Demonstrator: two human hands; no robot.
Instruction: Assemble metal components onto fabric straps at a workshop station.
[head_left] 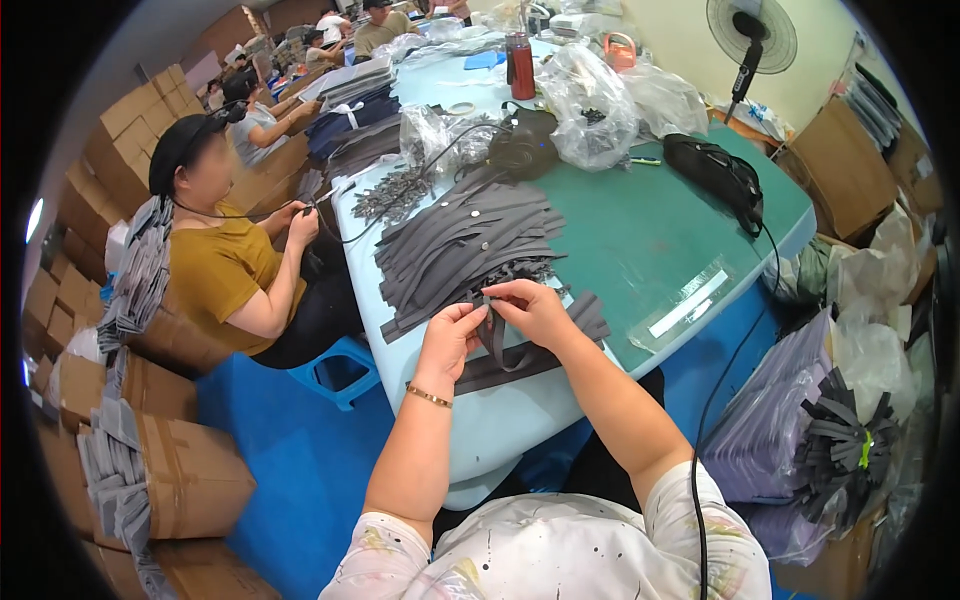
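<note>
Over the table's near edge, both my hands meet at one dark grey fabric strap [495,345]. My left hand [451,338] pinches it between thumb and fingers. Just beside it, my right hand [533,311] also has its fingers closed on the strap near the end, which the fingertips partly hide. The strap's length hangs in a loop below the hands. Right beyond them spreads a thick pile of similar grey straps [450,240], with small dark pieces [515,270] along its near side. More flat grey strips [590,318] lie by my right wrist.
A co-worker in a mustard top [225,270] sits at left, handling a small dark item. On the table are a black bag [715,175], clear plastic bags [590,110], a red flask [520,68] and a clear packet [690,300]. Cartons [190,475] crowd the left; wrapped purple stacks [770,420] stand right.
</note>
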